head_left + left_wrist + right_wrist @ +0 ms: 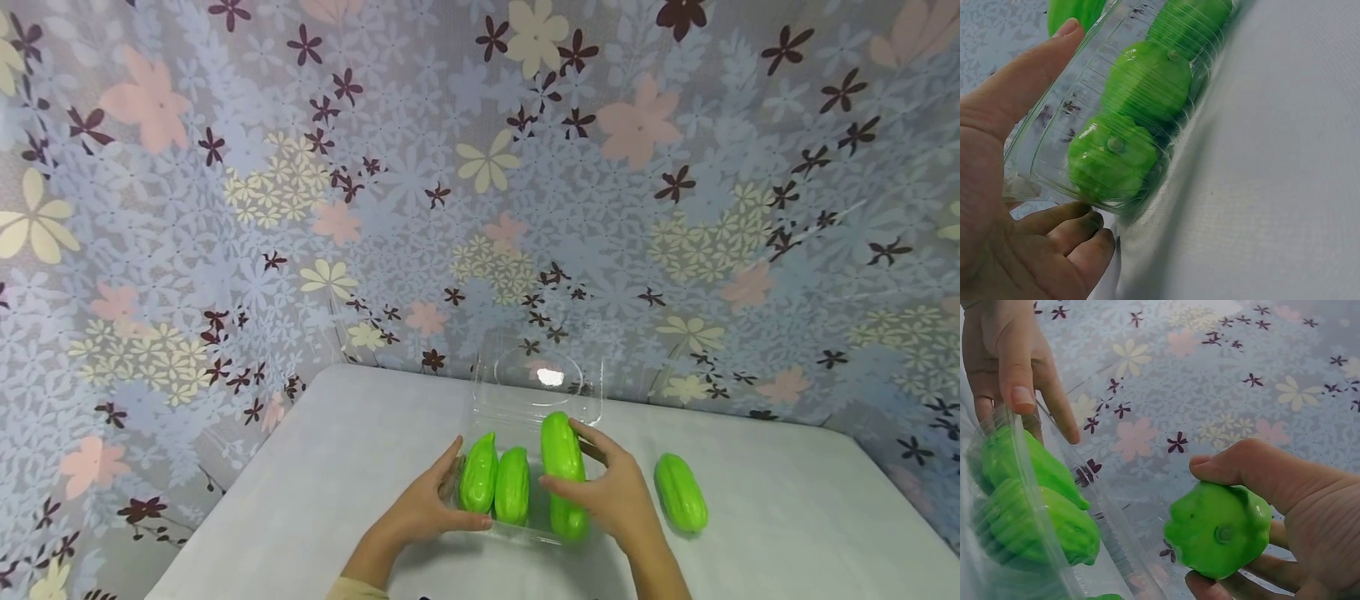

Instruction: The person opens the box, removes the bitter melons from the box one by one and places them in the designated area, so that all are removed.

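Observation:
A clear plastic container point(517, 533) stands on the table with its clear lid point(487, 392) raised at the back. Two ribbed green gourds point(512, 486) lie side by side in its left half, and a third gourd point(568, 521) shows at the right end. My left hand point(431, 504) holds the container's left end, thumb along the front wall. Above the right end, my right hand point(611, 492) grips another green gourd point(1217, 530) between thumb and fingers. That held gourd partly covers the one beneath it.
One more green gourd point(681, 493) lies on the pale table point(780, 517), to the right of my right hand. A flower-patterned wall covering point(405, 250) rises right behind the table's back edge, close to the raised lid.

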Demonstrator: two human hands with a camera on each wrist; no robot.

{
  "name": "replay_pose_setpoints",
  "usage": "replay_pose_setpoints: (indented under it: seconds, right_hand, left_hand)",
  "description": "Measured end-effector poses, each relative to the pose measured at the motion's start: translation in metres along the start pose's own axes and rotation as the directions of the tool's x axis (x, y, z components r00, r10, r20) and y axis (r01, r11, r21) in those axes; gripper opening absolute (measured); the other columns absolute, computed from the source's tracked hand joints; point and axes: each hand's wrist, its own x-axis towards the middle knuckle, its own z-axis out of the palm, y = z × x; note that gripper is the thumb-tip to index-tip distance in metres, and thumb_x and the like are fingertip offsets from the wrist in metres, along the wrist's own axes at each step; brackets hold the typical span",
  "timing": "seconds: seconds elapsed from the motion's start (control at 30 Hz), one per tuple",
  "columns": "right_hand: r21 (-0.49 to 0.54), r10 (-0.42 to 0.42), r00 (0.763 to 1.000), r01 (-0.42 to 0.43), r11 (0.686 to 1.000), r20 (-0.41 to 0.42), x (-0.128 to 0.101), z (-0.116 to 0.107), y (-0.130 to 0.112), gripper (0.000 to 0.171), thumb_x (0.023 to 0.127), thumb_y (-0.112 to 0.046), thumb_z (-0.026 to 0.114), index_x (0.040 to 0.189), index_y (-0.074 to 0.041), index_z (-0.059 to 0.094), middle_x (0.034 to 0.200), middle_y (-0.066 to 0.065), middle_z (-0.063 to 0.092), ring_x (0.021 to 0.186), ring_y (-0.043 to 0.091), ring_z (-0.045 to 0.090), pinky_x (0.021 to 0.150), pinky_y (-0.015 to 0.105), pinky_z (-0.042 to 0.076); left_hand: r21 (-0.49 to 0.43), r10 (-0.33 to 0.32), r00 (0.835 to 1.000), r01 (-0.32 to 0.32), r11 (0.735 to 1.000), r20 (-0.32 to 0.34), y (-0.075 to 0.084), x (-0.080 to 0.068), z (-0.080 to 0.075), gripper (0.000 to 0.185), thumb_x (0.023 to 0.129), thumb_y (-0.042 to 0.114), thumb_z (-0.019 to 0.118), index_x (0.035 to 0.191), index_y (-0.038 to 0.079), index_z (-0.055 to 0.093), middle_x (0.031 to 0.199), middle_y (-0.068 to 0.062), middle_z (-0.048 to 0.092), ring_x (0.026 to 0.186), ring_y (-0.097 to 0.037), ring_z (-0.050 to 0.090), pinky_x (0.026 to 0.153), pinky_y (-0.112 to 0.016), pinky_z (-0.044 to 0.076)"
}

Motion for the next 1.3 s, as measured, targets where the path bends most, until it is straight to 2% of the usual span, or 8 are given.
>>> replay_pose_setpoints:
  seconds: [0.2, 0.4, 0.67, 0.9, 1.07, 1.3]
  right_hand:
    - [0.022, 0.009, 1.000, -0.009, 1.000, -0.018, 0.000, -0.007, 0.003, 0.093, 0.070, -0.035, 0.094, 0.149, -0.013, 0.050, 0.152, 0.015, 0.046, 0.136, 0.041, 0.044, 0.100, 0.060, 0.047]
    - [0.029, 0.037, 0.999, -0.036, 0.999, -0.032, -0.002, -0.016, 0.005, 0.090, 0.072, -0.032, 0.093, 0.149, -0.016, 0.050, 0.153, 0.015, 0.044, 0.137, 0.042, 0.042, 0.096, 0.057, 0.051]
    - [0.019, 0.071, 0.996, -0.070, 0.997, -0.058, -0.006, -0.031, 0.007, 0.094, 0.070, -0.038, 0.093, 0.150, -0.018, 0.048, 0.154, 0.013, 0.043, 0.137, 0.039, 0.042, 0.094, 0.057, 0.052]
    - [-0.016, 0.097, 0.992, -0.099, 0.995, -0.084, -0.008, -0.040, 0.009, 0.096, 0.071, -0.040, 0.093, 0.151, -0.016, 0.046, 0.155, 0.016, 0.041, 0.136, 0.041, 0.044, 0.089, 0.053, 0.056]
    - [0.000, 0.122, 0.989, -0.123, 0.992, -0.088, -0.007, -0.047, 0.011, 0.098, 0.072, -0.038, 0.093, 0.153, -0.014, 0.044, 0.157, 0.017, 0.037, 0.137, 0.041, 0.042, 0.090, 0.051, 0.057]
    - [-0.028, 0.162, 0.982, -0.165, 0.986, -0.101, -0.005, -0.059, 0.015, 0.103, 0.073, -0.042, 0.091, 0.157, -0.014, 0.038, 0.158, 0.022, 0.034, 0.138, 0.045, 0.039, 0.095, 0.058, 0.052]
  left_hand:
    - [0.002, -0.006, 1.000, 0.006, 1.000, -0.003, 0.000, 0.000, 0.001, 0.124, 0.069, 0.034, 0.094, 0.163, 0.021, 0.015, 0.160, -0.021, 0.030, 0.144, -0.040, 0.033, 0.115, -0.055, 0.031]
    - [-0.044, 0.002, 1.000, -0.001, 0.999, 0.015, 0.001, 0.001, 0.003, 0.124, 0.070, 0.030, 0.094, 0.164, 0.021, 0.013, 0.159, -0.025, 0.030, 0.143, -0.040, 0.034, 0.114, -0.052, 0.032]
    - [-0.063, 0.013, 1.000, -0.011, 0.998, 0.022, 0.002, 0.002, 0.005, 0.125, 0.070, 0.027, 0.095, 0.163, 0.017, 0.013, 0.159, -0.026, 0.028, 0.144, -0.039, 0.033, 0.115, -0.051, 0.032]
    - [-0.063, 0.010, 1.000, -0.009, 0.998, 0.020, 0.000, 0.001, 0.007, 0.124, 0.070, 0.027, 0.095, 0.164, 0.018, 0.013, 0.158, -0.027, 0.029, 0.143, -0.040, 0.035, 0.114, -0.051, 0.033]
    - [-0.067, 0.022, 1.000, -0.021, 0.998, 0.018, -0.001, 0.001, 0.006, 0.124, 0.070, 0.026, 0.095, 0.163, 0.017, 0.013, 0.157, -0.029, 0.028, 0.142, -0.042, 0.035, 0.114, -0.051, 0.034]
    - [-0.064, 0.022, 1.000, -0.021, 0.998, 0.011, -0.004, 0.002, 0.003, 0.124, 0.070, 0.028, 0.095, 0.163, 0.015, 0.013, 0.159, -0.026, 0.028, 0.143, -0.040, 0.034, 0.114, -0.049, 0.034]
